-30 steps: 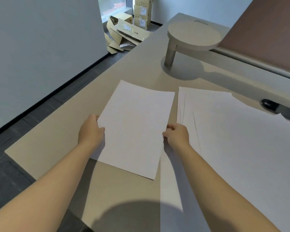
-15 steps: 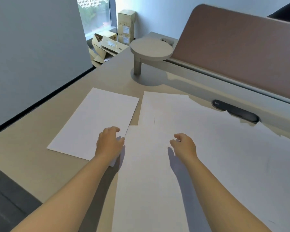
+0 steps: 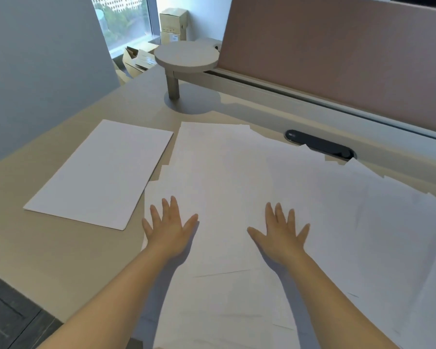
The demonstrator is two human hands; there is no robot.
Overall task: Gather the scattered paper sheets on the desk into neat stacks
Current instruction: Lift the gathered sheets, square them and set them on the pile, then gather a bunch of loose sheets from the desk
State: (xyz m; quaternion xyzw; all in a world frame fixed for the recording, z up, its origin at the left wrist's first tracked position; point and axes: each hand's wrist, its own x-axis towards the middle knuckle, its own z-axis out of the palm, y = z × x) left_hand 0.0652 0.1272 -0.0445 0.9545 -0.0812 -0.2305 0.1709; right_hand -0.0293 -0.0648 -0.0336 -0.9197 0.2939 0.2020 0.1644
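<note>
Since half a second ago, both hands have uncurled and flattened — the left hand has moved off the neat stack onto the loose sheets. The left hand and right hand now lie palm down with fingers spread wide, holding nothing, on the scattered paper sheets that overlap across the middle and right of the beige desk. The neat stack sits squared on the desk's left side — just beside the loose sheets. Behind stand a round pedestal shelf, a dark oval cable port and a pinkish divider panel.
</note>
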